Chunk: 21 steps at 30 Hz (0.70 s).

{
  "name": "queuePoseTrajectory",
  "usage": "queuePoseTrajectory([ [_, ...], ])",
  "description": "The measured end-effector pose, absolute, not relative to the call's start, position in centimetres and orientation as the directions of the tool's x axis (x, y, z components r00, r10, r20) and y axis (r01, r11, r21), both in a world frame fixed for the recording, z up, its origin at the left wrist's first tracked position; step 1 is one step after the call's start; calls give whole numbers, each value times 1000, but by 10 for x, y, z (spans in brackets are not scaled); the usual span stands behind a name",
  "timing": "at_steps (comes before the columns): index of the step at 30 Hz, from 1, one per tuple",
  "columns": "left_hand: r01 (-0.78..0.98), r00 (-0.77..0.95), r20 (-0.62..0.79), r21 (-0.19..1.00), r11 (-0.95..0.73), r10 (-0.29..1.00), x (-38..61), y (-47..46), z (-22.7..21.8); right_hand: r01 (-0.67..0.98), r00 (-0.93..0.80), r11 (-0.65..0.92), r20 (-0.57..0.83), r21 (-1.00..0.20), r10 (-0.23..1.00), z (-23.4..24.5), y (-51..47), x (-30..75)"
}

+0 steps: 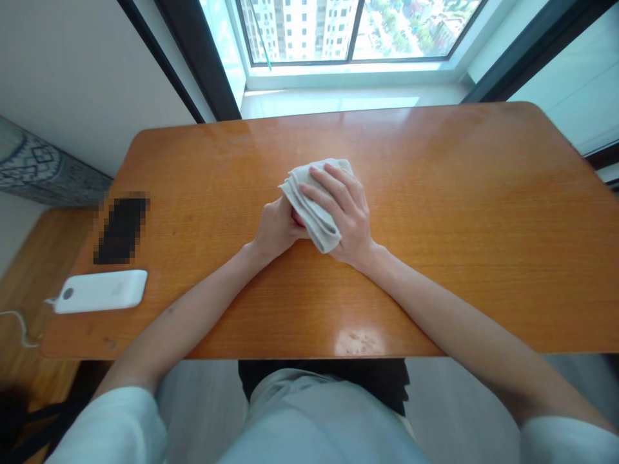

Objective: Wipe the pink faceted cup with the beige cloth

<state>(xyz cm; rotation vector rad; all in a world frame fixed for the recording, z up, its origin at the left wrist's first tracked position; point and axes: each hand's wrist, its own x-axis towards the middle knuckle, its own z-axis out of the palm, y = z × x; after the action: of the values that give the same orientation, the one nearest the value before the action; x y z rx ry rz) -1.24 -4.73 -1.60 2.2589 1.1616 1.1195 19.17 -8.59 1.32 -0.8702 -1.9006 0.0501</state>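
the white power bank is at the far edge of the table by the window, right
No: the white power bank lies at the near left corner of the wooden table, not the far edge by the window, as the head view shows.

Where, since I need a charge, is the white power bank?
In the head view, the white power bank lies at the table's near left, below a blurred phone.

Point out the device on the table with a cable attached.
The white power bank: a white cable runs from its left end. The pixelated dark phone just beyond it shows no cable.
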Motion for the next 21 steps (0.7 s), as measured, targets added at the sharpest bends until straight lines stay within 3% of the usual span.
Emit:
queuePoseTrajectory([
  [3,557,343,510,566,-608,789,-11,-54,-2,505,-64,649,725,-569,686,8,-77,196],
  [5,534,357,516,572,-623,779,-12,-57,4,482,-23,639,720,-600,694,6,-75,199],
  [11,405,445,553,577,-710,704,-17,-55,-3,560,-237,745,792,-361,562,16,-88,193],
  [17,387,417,555,608,-693,720,-12,-61,9,475,12,636,727,-608,687,10,-79,198],
  [19,373,428,555,610,-698,714,-13,-60,7,496,-40,661,746,-563,665,11,-81,199],
  [21,370,468,554,584,-723,688,-16,-57,2,529,-193,727,772,-438,606,15,-87,197],
])
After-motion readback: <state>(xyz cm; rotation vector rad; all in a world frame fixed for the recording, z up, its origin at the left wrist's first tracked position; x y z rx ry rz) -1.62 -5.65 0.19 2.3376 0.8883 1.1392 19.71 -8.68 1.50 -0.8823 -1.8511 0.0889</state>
